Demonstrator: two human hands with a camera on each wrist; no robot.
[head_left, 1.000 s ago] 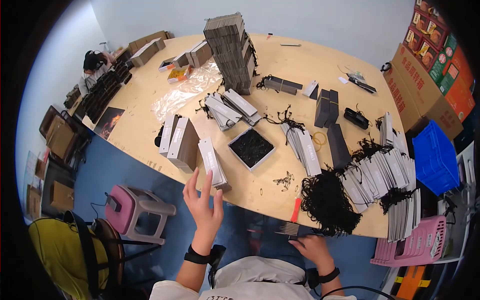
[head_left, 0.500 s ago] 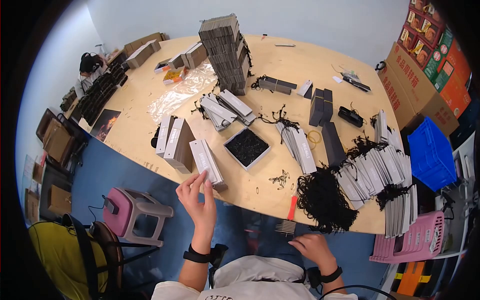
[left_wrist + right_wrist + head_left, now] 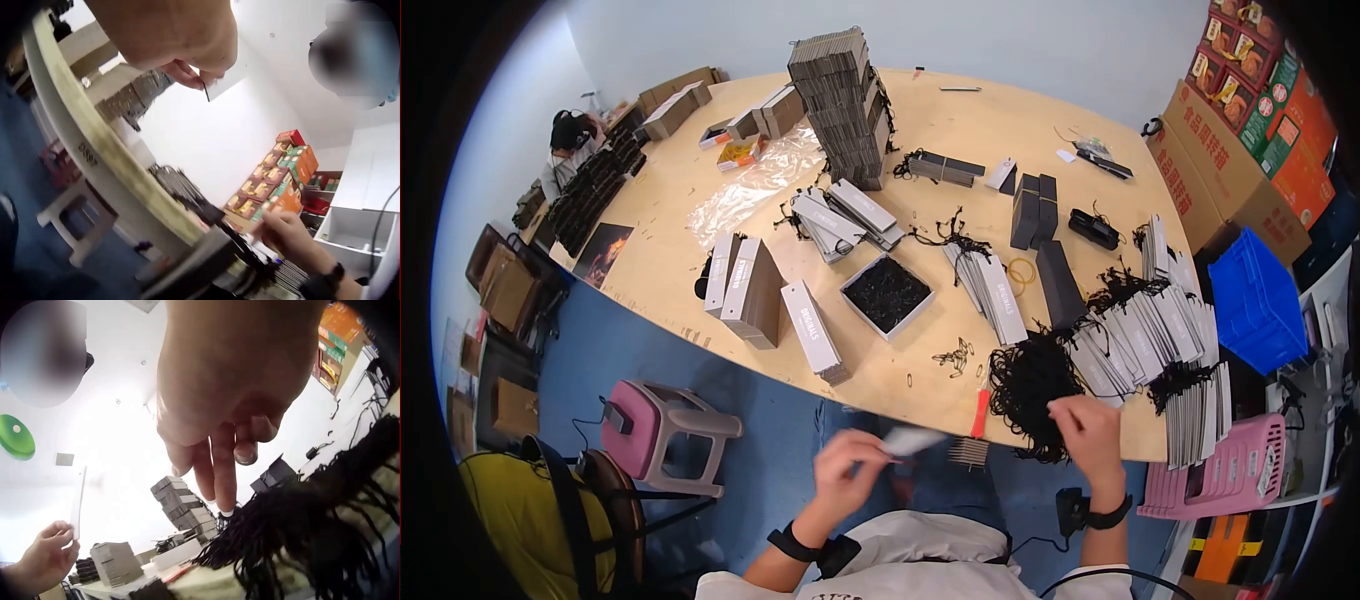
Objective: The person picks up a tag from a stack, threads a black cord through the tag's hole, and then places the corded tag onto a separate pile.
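My left hand [image 3: 847, 472] is in front of the table's near edge and pinches one pale card tag [image 3: 912, 440], blurred in the head view. In the right wrist view the same tag [image 3: 77, 506] stands upright from the fingers. My right hand [image 3: 1090, 432] is over a heap of black cords [image 3: 1028, 385] at the near edge; its fingers point down with the tips right at the cords [image 3: 269, 525]. No cord shows between those fingers. A stack of tags printed ORIGINALS [image 3: 810, 330] lies at the near edge, beyond my left hand.
A white box of small black pieces [image 3: 887, 295] sits mid-table. Behind it rises a tall stack of grey cards [image 3: 840, 110]. Corded tags [image 3: 1140, 345] spread at the right. A red-handled tool [image 3: 981, 412] overhangs the near edge. Another person [image 3: 570, 150] sits far left.
My left hand has come away from the tag stack toward my body, taking a tag with it. My right hand has risen from below the table edge to the cord heap.
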